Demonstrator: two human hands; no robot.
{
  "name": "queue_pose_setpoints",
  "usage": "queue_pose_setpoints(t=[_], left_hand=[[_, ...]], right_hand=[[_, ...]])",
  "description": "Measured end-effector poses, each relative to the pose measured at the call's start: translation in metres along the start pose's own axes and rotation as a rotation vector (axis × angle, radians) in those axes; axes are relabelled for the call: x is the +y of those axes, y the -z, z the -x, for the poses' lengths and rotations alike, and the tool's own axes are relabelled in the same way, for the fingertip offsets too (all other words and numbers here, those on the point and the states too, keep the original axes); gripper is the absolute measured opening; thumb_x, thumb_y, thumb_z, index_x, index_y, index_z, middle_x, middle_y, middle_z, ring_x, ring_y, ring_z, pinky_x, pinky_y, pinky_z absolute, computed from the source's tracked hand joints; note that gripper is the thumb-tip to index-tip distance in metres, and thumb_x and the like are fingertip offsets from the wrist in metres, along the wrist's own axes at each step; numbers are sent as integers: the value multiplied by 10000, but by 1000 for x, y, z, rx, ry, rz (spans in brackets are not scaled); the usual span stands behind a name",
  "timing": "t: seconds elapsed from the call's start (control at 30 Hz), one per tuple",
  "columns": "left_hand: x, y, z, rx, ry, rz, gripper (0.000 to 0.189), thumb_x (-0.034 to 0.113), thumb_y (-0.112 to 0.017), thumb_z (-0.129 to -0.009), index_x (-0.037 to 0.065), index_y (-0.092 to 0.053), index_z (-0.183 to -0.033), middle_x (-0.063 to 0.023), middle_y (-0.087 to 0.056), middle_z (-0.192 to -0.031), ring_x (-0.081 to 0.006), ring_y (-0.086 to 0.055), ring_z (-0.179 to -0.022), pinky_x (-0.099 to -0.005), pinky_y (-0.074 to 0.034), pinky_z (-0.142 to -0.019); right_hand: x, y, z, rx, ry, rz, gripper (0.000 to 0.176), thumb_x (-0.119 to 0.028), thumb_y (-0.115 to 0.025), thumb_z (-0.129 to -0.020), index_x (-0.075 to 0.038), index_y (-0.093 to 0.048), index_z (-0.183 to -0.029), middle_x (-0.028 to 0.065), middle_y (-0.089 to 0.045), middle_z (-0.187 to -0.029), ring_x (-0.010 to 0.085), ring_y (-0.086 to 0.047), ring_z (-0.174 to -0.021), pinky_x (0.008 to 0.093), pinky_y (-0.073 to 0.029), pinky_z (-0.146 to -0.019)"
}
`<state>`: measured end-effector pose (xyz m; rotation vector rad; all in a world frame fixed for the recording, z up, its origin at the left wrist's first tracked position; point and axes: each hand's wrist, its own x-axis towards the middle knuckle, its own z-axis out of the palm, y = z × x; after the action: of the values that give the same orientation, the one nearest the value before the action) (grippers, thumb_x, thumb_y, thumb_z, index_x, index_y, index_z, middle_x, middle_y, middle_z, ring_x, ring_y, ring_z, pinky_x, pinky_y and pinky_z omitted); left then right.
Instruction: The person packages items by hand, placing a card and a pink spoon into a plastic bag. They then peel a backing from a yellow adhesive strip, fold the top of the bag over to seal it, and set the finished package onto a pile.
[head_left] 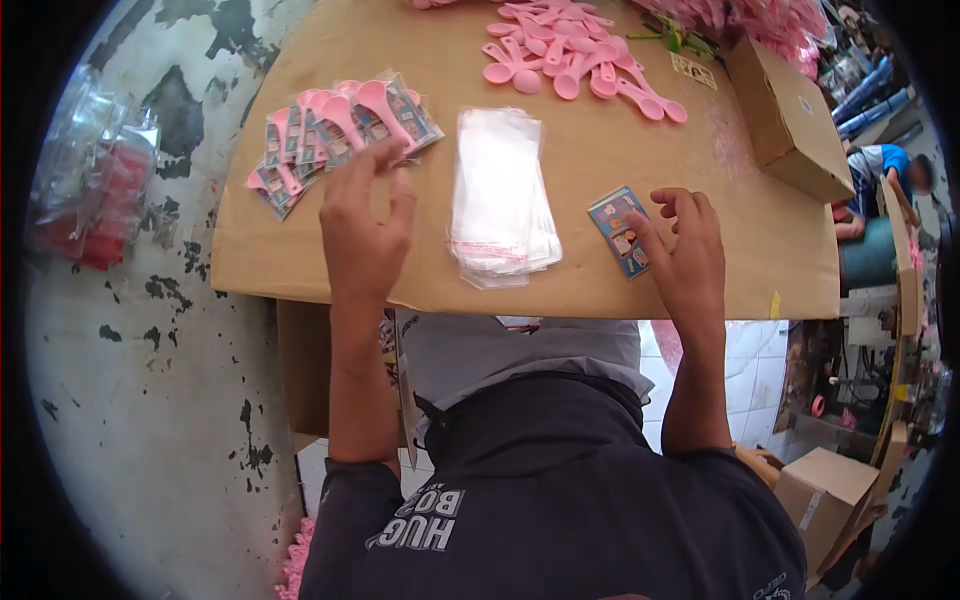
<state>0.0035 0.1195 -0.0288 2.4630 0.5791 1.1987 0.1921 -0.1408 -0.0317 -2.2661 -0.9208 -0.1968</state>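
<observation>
Evidently for reach from either side, clear sleeves (498, 185) lie centrally. Your left hand (366, 232): fingers loosely parted beside packed spoons (338, 118), contact unclear. Your right hand (687, 245): fingers half-curled, not pinching; thumb over card stack (620, 240), apparently steadying it.

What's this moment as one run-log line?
left hand: near bagged pink plastic spoons | right hand: at blue rectangular printed cards | between: clear rectangular plastic bags
</observation>
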Motion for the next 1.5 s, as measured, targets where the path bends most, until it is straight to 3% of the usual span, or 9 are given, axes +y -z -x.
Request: queue_pose_setpoints(t=[0.07, 0.27, 0.5, 0.67, 0.8, 0.97, 1.13, 1.3, 1.5], left_hand=[[14, -14, 8, -201, 329, 71, 264, 149, -737, -925, -13, -695, -1129, -92, -699, -923, -175, -649, -848, -310, -531, -787], [24, -37, 6, -372, 660, 343, 289, 235, -829, -882, -10, -680, -914, 10, -601, -736, -58, -527, -643, -232, -443, -561], [4, -50, 21, -276, 621, 479, 271, 206, -804, -910, -27, -675, -862, 3, -627, -716, -53, -521, -632, -244, -444, -564], [8, -57, 33, -85, 603, 646, 243, 179, -727, -981, -51, -740, -1057, 15, -649, -770, -51, -537, -705, -233, -446, -632], [-1, -53, 38, -44, 479, 524, 288, 168, -718, -987, -56, -726, -1168, 0, -683, -853, -55, -568, -763, -226, -468, -690], [13, -51, 37, -24, 553, 667, 218, 154, -721, -985, -58, -720, -1040, -21, -700, -909, -53, -593, -799, -207, -469, -705], [16, -48, 38, -24, 590, 635, 184, 151, -717, -987, -31, -707, -1015, 14, -643, -841, -43, -518, -726, -217, -442, -659], [0, -53, 42, 80, 400, 398, 164, 148, -679, -1013, -12, -674, -1045, 39, -564, -790, -62, -426, -658, -238, -414, -637], [-6, -41, 40, 279, 608, 1064, 170, 179, -536, -1088, 45, -495, -1185, -141, -697, -992, -154, -663, -771, -258, -519, -700]], right_hand=[[9, -4, 5, -33, -19, 127, 413, -325, -804, -874, -17, -629, -1087, 120, -597, -958, 283, -582, -929, 421, -484, -814], [18, -1, -5, -198, -182, -60, 436, -348, -847, -814, -34, -595, -982, 101, -598, -913, 267, -576, -913, 412, -480, -794], [37, -7, -9, -227, -242, -249, 327, -271, -847, -816, -43, -618, -866, 76, -629, -771, 248, -583, -785, 404, -469, -703], [44, -11, -6, -138, -177, -229, 275, -256, -780, -889, -34, -627, -839, 82, -641, -731, 259, -593, -734, 403, -464, -677], [47, -7, -5, -104, -227, -492, 280, -245, -657, -1005, -12, -613, -855, 61, -603, -673, 172, -588, -634, 376, -456, -611], [39, -10, -9, 51, -170, -659, 307, -259, -560, -1080, -15, -602, -900, 21, -581, -686, 62, -537, -597, 295, -427, -516], [-21, -3, -13, -376, -318, -1305, 249, -284, -513, -1102, -51, -553, -1023, -14, -565, -715, 40, -425, -471, 198, -358, -409], [-47, -49, -16, -584, -218, -1095, 241, -272, -510, -1099, -39, -535, -1043, 6, -567, -708, 57, -447, -458, 226, -366, -415], [-55, -50, -20, -628, -209, -945, 215, -224, -542, -1084, -16, -531, -1031, 27, -602, -750, 62, -474, -478, 255, -379, -437]])
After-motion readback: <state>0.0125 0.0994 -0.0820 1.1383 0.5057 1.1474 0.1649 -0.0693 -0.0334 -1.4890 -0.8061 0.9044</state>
